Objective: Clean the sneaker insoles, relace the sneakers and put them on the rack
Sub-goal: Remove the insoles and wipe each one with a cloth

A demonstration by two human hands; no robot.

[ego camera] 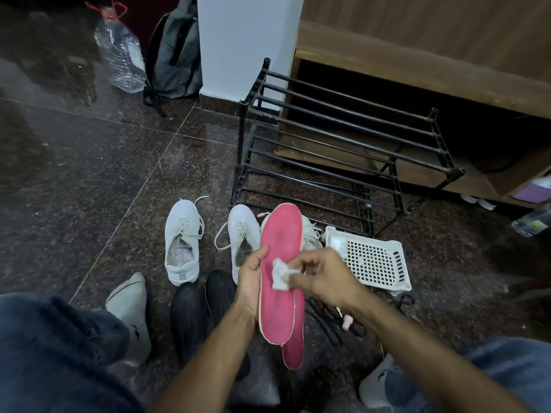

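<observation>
At the lower centre of the frame my left hand (249, 281) wraps around the left edge of a pink insole (280, 263), fingers curled behind it, holding it upright with its toe pointing up. My right hand (320, 277) pinches a crumpled white wipe (280, 274) against the insole's pink face. A second pink insole (293, 350) shows just behind and below the first. Two white sneakers (182, 242) lie on the dark floor at centre, left of the black rack (343, 138). A white perforated basket (372, 257) sits right of my hands.
</observation>
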